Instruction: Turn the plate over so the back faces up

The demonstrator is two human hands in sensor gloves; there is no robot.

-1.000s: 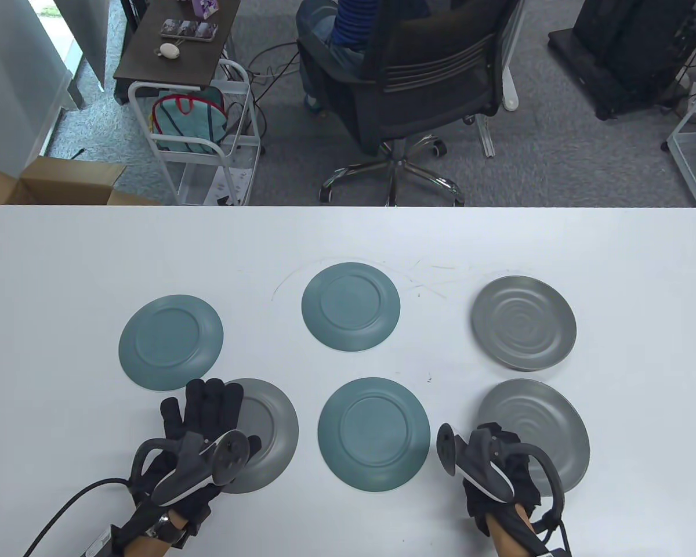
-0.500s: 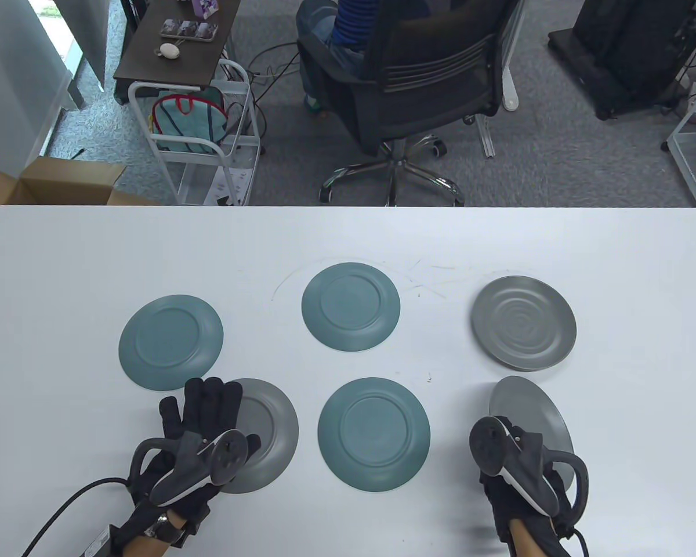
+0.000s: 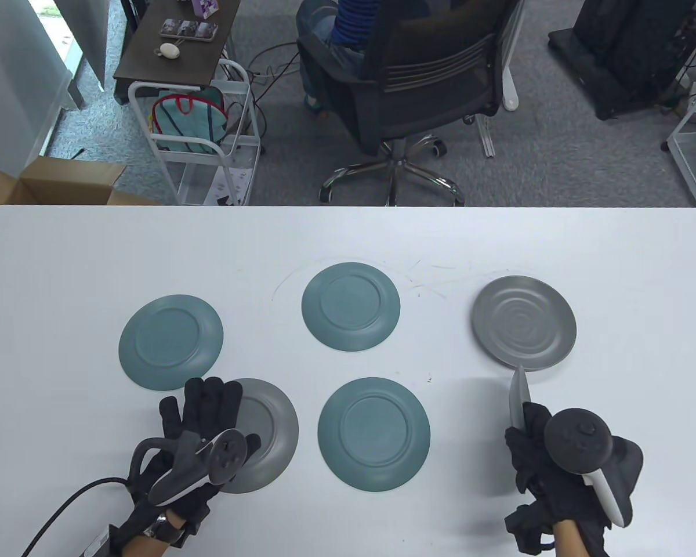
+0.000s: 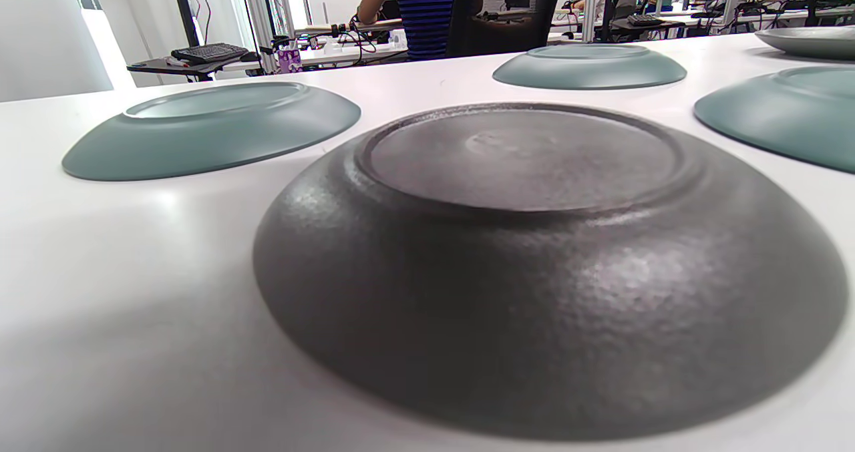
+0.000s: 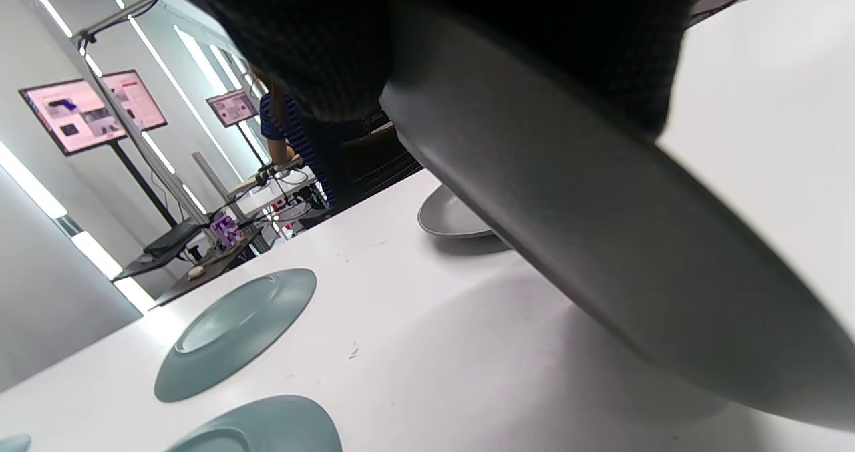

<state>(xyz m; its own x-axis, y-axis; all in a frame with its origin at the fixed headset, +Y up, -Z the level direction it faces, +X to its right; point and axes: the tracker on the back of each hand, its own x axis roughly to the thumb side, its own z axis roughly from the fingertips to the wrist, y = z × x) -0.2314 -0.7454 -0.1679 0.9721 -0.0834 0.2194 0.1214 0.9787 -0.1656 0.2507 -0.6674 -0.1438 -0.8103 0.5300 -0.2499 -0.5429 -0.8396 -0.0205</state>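
Observation:
My right hand (image 3: 526, 434) grips a grey plate (image 3: 518, 397) by its near rim and holds it up on edge, so it shows only as a thin sliver in the table view. In the right wrist view the plate (image 5: 601, 238) runs across the frame under my gloved fingers (image 5: 320, 45). My left hand (image 3: 206, 406) lies flat with spread fingers on the left part of another grey plate (image 3: 267, 432), which lies back up. That plate fills the left wrist view (image 4: 534, 238), where no fingers show.
Three teal plates lie back up: far left (image 3: 171, 341), far middle (image 3: 351, 306) and near middle (image 3: 374, 434). A grey plate (image 3: 524, 322) lies face up at the far right, just beyond the held plate. The white table (image 3: 64, 261) ends at the far edge, with an office chair behind.
My right hand has lifted the near right grey plate from lying face up to standing on edge, rolling to the right. My left hand has not moved.

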